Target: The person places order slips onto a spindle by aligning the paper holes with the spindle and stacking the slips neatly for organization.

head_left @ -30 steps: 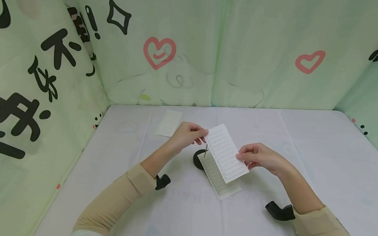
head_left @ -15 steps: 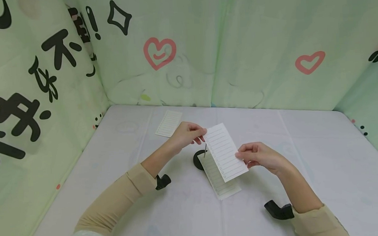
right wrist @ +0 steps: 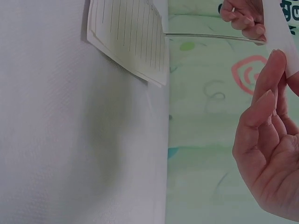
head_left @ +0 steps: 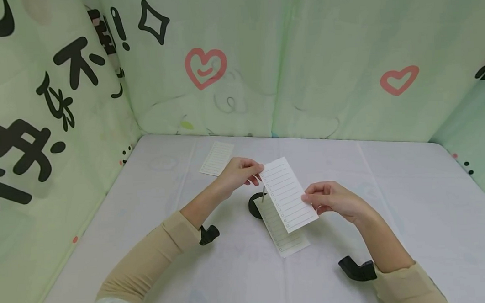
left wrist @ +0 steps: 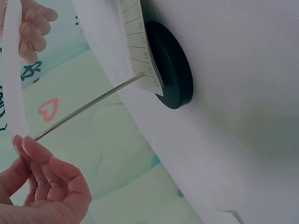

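Note:
A lined checklist sheet [head_left: 291,195] is stretched between both hands above a black-based paper spike [head_left: 254,207]. My left hand [head_left: 240,172] pinches its upper left corner, and my right hand [head_left: 339,202] pinches its lower right edge. In the left wrist view, the thin metal rod [left wrist: 88,106] rises from the round base to the held sheet by the left fingertips; whether its tip pierces the paper is hidden. Lower down, other lined sheets [right wrist: 133,39] sit on the rod near the base, more than one layer showing in the right wrist view.
Another lined sheet [head_left: 216,156] lies flat on the white-covered table [head_left: 413,197], behind the left hand. Green printed curtains [head_left: 323,42] enclose the back and sides. A black wrist-worn piece [head_left: 357,270] juts out below each forearm.
The right hand and the held sheet have shifted very slightly up and left. Both hands keep their pinch on it; the spike and the other sheets stay in place.

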A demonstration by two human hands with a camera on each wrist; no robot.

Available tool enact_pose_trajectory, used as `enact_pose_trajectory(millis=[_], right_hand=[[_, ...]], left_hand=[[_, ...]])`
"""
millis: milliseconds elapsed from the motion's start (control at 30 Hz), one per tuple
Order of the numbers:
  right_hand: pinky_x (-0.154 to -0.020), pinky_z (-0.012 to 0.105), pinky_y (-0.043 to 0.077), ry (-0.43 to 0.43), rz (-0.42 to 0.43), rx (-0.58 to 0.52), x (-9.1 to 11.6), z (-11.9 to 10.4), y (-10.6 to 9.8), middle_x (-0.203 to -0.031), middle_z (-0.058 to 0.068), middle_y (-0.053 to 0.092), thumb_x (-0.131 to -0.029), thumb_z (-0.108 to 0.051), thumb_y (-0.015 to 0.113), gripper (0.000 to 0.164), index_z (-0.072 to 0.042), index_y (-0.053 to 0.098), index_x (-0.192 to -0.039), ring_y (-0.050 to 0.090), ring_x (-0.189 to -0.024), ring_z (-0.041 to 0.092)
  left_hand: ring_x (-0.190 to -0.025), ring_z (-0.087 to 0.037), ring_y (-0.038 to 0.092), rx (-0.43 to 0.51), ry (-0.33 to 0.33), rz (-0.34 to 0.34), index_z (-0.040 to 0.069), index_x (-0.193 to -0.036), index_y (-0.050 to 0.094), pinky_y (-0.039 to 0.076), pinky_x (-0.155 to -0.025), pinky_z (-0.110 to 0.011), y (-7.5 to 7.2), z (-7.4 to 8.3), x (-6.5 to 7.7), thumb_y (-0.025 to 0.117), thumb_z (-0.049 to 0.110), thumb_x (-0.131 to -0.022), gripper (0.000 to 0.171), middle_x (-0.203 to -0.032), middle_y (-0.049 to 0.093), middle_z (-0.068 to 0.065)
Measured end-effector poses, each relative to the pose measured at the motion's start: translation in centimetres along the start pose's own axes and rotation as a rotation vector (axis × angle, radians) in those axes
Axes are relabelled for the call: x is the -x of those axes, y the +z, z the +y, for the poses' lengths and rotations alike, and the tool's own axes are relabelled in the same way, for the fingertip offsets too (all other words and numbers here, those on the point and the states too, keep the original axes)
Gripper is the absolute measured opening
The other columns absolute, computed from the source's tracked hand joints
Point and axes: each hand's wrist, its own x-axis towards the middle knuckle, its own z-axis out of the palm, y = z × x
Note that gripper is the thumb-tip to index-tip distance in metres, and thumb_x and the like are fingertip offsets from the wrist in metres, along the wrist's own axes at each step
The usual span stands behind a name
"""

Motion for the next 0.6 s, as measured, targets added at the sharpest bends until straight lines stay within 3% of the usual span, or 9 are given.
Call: enact_pose_trajectory(millis=[333, 600], right_hand=[[-0.059, 0.026, 0.048, -0.01, 0.0, -0.002, 0.02, -0.12, 0.05, -0.077, -0.002, 0.066, -0.087, -0.013, 0.06, 0.006, -0.009, 0.06, -0.083, 0.059, -0.066, 0.01], [-0.06, 0.026, 0.049, -0.006, 0.006, 0.013, 0.0, -0.4, 0.15, -0.077, -0.001, 0.066, -0.087, -0.014, 0.06, 0.011, -0.003, 0.059, -0.085, 0.06, -0.067, 0.012]], left_hand=[[-0.061, -0.009, 0.057, 0.008, -0.01, -0.003, -0.004, -0.102, 0.063, 0.043, -0.067, -0.026, -0.01, -0.17, -0.04, 0.053, 0.014, -0.093, 0.023, -0.077, 0.062, -0.005], [-0.062, -0.009, 0.057, 0.046, -0.022, -0.009, -0.004, -0.103, 0.062, 0.042, -0.065, -0.024, -0.07, -0.38, -0.04, 0.053, 0.014, -0.093, 0.023, -0.074, 0.06, -0.001]])
